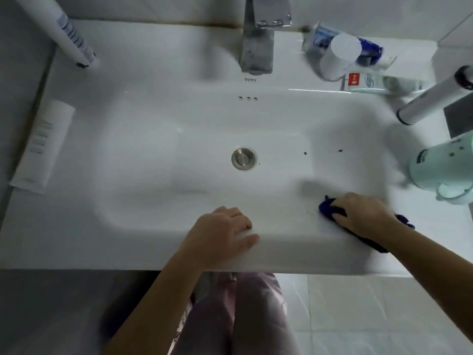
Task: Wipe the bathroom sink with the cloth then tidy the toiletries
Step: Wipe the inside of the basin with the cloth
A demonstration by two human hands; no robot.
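The white sink (153, 226) fills the view, with a metal drain (243, 159) in the middle of the basin. My right hand (363, 213) presses a dark blue cloth (329, 207) onto the basin's front right slope. My left hand (225, 234) rests on the front rim, fingers curled over the edge, holding nothing. Small dark specks (305, 153) lie right of the drain. Toiletries stand and lie around the rim: a white tube (43, 144) flat at the left, another tube (69, 34) at the back left.
The chrome faucet (257, 39) rises at the back centre. At the back right lie a white cup (337, 55), a blue tube (368, 51) and a toothpaste tube (384, 84). A white cylinder (432, 98) and a pale green bottle (442, 167) stand at the right edge.
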